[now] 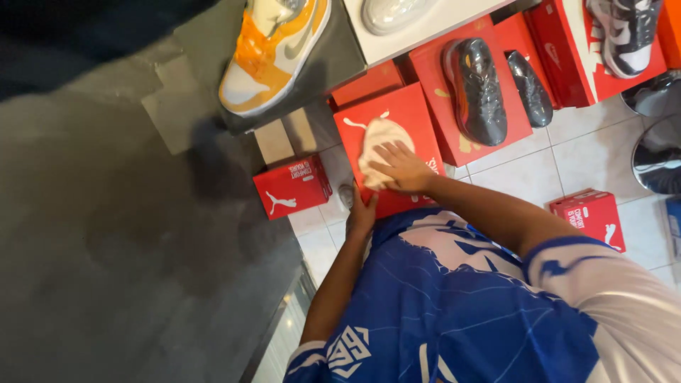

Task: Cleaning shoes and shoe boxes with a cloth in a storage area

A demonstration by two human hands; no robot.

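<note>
Red shoebox (397, 120), rectangular with a white emblem on its lid, stands in the middle of the view among other red cartons, just in front of the person's blue and white shirt (454, 305). A pale cloth (376, 149) lies on the lid, and the right hand (401, 169) presses flat on it, fingers spread and palm down. The left hand (363, 213) cups the near left edge of the same box, fingers curled against its side; how tightly it grips cannot be told.

To the left, on the white tiled floor (589, 156), sits a small red box (292, 186) with a white label strip and a white emblem on its face. A similar small red carton (590, 216) stands to the right, near the right forearm. Behind the wiped box, another red carton (468, 92) carries a pair of black shoes wrapped in clear film (479, 89). Farther left, an orange and white sneaker (273, 50) rests on a dark grey ledge (333, 60). At the top right, a grey and white shoe (628, 32) lies on a further red box (567, 50).
</note>
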